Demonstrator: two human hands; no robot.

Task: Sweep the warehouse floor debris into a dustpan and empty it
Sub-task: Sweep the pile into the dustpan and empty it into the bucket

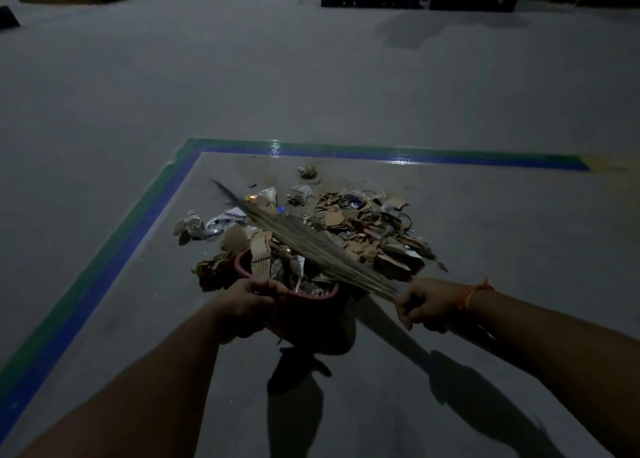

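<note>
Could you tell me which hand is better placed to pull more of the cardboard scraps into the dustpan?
The right hand: it grips the broom, whose bristles lie across the debris pile. The left hand holds the red dustpan.

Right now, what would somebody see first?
First, the messy pile of cardboard and paper scraps on the grey floor, inside the corner of a blue and green line. Close by, the left hand holds a red dustpan while the right hand grips a straw broom lying across the pile.
</note>
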